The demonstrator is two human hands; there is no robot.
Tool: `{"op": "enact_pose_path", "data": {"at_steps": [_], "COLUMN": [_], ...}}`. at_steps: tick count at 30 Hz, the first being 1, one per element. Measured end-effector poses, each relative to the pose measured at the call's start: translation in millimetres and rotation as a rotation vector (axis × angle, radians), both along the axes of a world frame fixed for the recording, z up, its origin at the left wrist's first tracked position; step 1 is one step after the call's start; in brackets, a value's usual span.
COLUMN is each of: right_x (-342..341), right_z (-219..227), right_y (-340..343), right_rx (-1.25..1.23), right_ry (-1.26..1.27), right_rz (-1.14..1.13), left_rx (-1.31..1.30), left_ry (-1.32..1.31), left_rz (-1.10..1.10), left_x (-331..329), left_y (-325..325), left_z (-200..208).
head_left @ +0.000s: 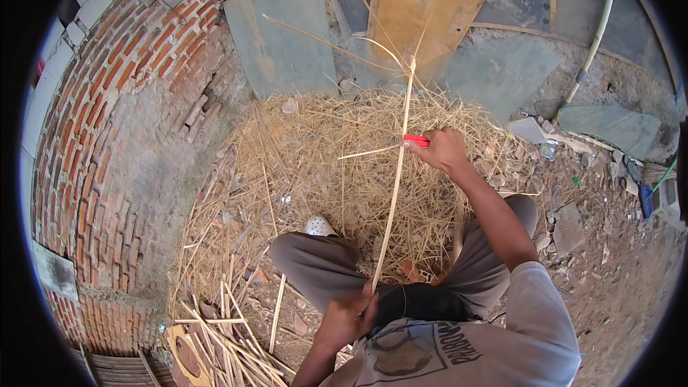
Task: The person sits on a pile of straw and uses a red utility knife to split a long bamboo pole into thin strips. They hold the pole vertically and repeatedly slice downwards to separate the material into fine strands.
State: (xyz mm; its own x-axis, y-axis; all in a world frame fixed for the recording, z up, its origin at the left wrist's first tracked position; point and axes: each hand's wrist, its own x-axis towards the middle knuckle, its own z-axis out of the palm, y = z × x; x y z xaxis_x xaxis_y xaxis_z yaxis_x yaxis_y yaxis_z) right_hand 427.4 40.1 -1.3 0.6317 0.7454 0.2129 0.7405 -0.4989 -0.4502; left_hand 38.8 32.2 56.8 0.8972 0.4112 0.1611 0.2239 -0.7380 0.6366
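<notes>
A long, pale dried stalk [395,204] slants up from my lap, with several thin side shoots spreading from its far end. My left hand [347,321] is closed round its near end. Farther up, my right hand [442,149] grips a small red tool [416,141], which looks like a cutter, with the thumb against the stalk. Whether it has a blade cannot be made out. At that same spot a thin sliver [369,151] sticks out to the left of the stalk.
Straw-like shavings [322,143] cover the ground before my crossed legs. At lower left lies a pile of pale stalks [229,347]. A worn brick wall [107,172] rises on the left; flat panels [283,36] lean at the back. Rubble [570,228] is scattered on the right.
</notes>
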Motion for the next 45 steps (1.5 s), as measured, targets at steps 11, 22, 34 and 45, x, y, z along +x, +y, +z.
{"op": "enact_pose_path", "data": {"at_steps": [11,22,34,45], "right_x": [66,-19,-58,-42], "right_z": [-15,-8,-5,21], "right_y": [-11,1,6,-20], "right_rx": [-0.036,0.083,0.395,0.014], "right_ry": [0.096,0.64,0.813,0.118], "right_rz": [-0.343,0.111,0.325,0.483], "left_rx": [-0.213,-0.717,-0.495,0.672], "left_ry": [0.139,-0.211,-0.288,-0.314], "left_rz": [0.022,0.436,0.419,-0.087], "left_x": [-66,-13,125,148], "left_y": [-27,-13,-11,95], "left_z": [17,-38,-116,12]}}
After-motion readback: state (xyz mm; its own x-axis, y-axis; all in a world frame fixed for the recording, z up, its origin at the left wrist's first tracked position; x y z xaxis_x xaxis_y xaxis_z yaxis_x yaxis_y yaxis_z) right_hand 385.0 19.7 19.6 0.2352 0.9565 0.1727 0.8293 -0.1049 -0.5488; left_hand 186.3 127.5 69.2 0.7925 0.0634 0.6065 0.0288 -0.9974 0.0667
